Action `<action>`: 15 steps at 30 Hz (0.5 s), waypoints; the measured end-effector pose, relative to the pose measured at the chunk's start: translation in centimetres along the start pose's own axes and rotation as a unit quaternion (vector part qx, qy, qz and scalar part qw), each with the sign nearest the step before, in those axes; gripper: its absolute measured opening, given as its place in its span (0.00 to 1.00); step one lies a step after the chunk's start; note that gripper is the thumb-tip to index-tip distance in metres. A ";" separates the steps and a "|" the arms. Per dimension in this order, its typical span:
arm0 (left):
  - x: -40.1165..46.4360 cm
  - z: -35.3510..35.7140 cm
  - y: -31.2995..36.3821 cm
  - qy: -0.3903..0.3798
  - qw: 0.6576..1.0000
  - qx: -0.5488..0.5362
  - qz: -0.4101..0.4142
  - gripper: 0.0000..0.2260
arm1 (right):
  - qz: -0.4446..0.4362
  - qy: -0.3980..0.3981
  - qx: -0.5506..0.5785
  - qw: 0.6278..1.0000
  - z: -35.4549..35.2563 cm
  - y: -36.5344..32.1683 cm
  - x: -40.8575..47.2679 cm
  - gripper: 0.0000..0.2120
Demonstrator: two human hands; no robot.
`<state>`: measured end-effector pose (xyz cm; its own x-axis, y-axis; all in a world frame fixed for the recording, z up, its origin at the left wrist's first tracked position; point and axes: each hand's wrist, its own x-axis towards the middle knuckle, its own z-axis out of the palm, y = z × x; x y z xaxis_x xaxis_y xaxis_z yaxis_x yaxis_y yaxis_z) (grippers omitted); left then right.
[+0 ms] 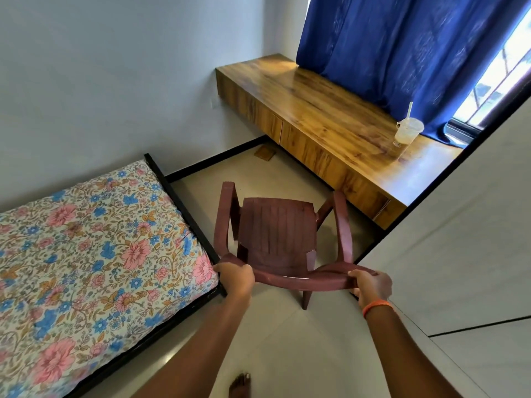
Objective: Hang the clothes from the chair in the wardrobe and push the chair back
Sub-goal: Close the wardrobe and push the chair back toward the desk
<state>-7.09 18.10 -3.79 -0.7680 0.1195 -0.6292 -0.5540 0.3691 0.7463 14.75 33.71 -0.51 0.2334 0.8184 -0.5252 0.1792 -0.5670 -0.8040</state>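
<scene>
With both arms stretched out in front, the left hand (238,278) is curled over the left end of the chair's top rail, fingers wrapped round the edge; the right hand (370,285) grips the right end of that same rail, thumb on top and fingers tucked underneath, with an orange band (377,306) on the wrist; so both hands have a proper hold of the backrest. That's the chair (280,239), a maroon plastic one with armrests, seat bare with no clothes on it, standing on the pale tiled floor (287,340) and facing away from the person toward the wooden surface (321,110); it sits between the bed and the white panel (448,248) on the right, near the surface's front edge but apart from it. To the left, just beside the chair, is the bed (86,254) with a floral mattress in a black frame; on the surface's far right end stands a plastic cup (406,133) with a straw, pale drink inside; behind it hangs a blue curtain (402,53), a strip of bright window showing at its right edge. A bare foot (240,384) pokes in at the bottom of the view.
</scene>
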 end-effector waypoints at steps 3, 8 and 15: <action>0.5 -1.3 0.0 -0.005 0.999 0.040 0.023 0.23 | 0.007 0.005 0.032 0.999 -0.7 1.7 -1.6 0.13; -0.8 -2.4 1.3 -0.049 0.997 0.048 0.037 0.16 | 0.020 0.006 0.070 0.997 -1.8 4.6 -2.7 0.16; -1.0 -2.4 5.6 -0.097 0.992 0.042 0.067 0.11 | 0.016 0.024 0.090 0.996 -0.9 3.3 -4.0 0.13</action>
<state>-10.19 17.83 1.53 -0.7520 0.3456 -0.5612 -0.4153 0.4127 0.8107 15.30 28.41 -0.82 0.2820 0.7922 -0.5412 -0.0028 -0.5634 -0.8262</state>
